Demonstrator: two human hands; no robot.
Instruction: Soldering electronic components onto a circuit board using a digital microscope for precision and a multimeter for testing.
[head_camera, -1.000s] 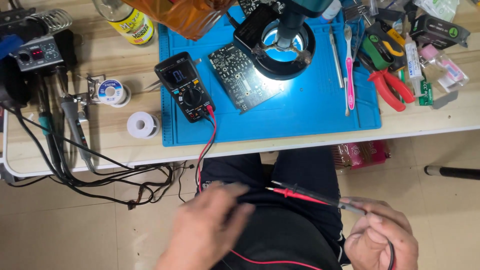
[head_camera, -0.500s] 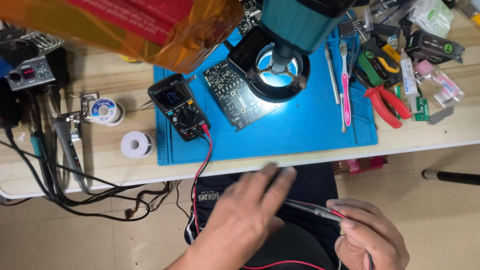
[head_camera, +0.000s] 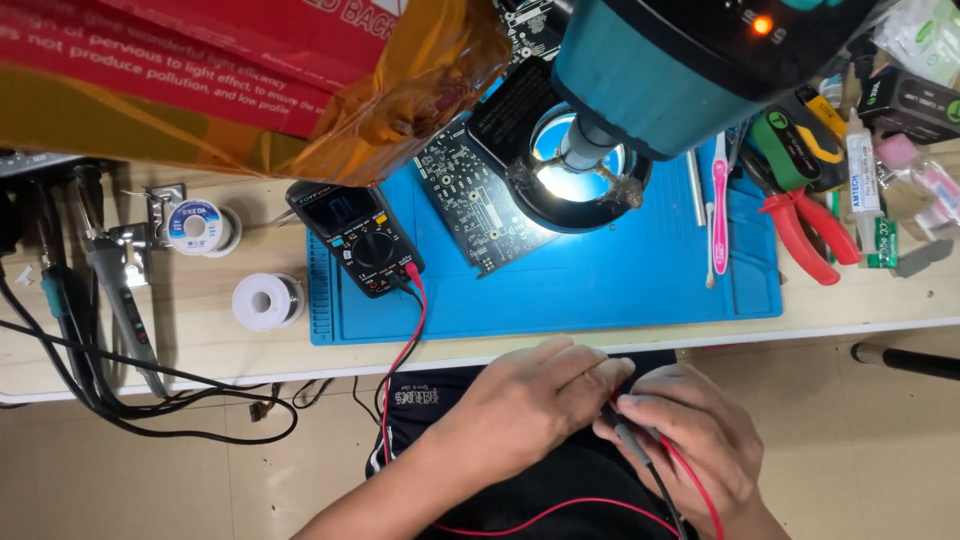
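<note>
Below the bench edge, left hand (head_camera: 535, 405) and right hand (head_camera: 690, 440) meet over the lap, fingers pinched around the black probe (head_camera: 632, 438) and red lead (head_camera: 690, 480). The multimeter (head_camera: 358, 238) lies on the blue mat (head_camera: 600, 290), beside the circuit board (head_camera: 470, 195).

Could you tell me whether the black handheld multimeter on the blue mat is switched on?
On: the black handheld multimeter shows lit figures on its bluish display.

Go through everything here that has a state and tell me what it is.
Multimeter: on, display lit.
Ring light: lit.
Red lead: plugged into multimeter.
Left hand: gripping probes.
Right hand: gripping probes.
Red pliers: shut, lying on bench.
</note>
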